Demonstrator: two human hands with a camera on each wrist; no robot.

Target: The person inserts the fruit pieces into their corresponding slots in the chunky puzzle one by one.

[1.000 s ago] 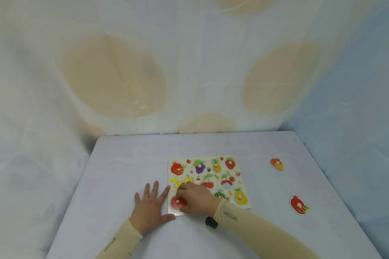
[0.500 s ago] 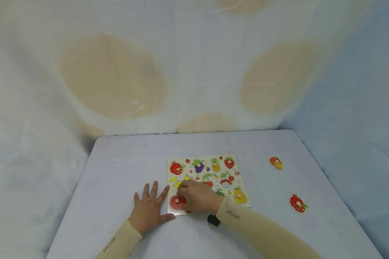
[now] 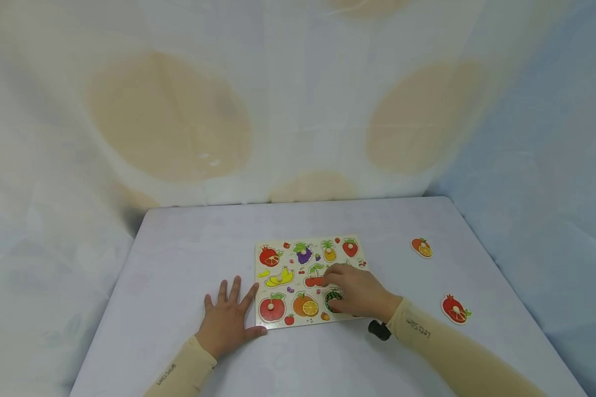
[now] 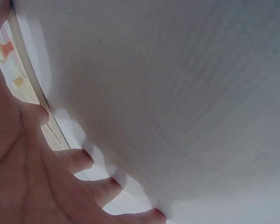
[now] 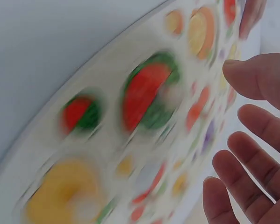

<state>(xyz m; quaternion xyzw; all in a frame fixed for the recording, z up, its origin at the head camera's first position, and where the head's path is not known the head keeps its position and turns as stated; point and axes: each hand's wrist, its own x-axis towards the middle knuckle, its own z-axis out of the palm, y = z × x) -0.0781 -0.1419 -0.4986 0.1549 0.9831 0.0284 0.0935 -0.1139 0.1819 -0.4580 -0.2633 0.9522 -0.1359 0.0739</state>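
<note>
A fruit peg puzzle board (image 3: 300, 321) lies on the table. My left hand (image 3: 223, 328) rests flat at its left side, fingers spread, thumb and forefinger tips right at the edge. Over the board's right part is my right hand (image 3: 360, 289), fingers loosely bent and holding nothing. In the right wrist view those fingertips are apart above a knobbed watermelon piece (image 5: 144, 91) and a pear piece (image 5: 60, 191). The apple piece (image 3: 271, 310) with its knob sits at the lower left. The printed orange (image 3: 305, 305) and pomegranate (image 3: 268, 256) on the board show no knob.
A loose orange piece (image 3: 421, 248) lies on the table right of the board, and a loose pomegranate piece (image 3: 456, 309) is nearer the front right. Pale fabric walls (image 3: 298, 110) stand behind and on both sides of the table. A black device (image 3: 379, 331) sits at my right wrist.
My right hand has moved right from the apple piece toward the watermelon, uncovering the bananas and the orange picture. My left hand stays in place.
</note>
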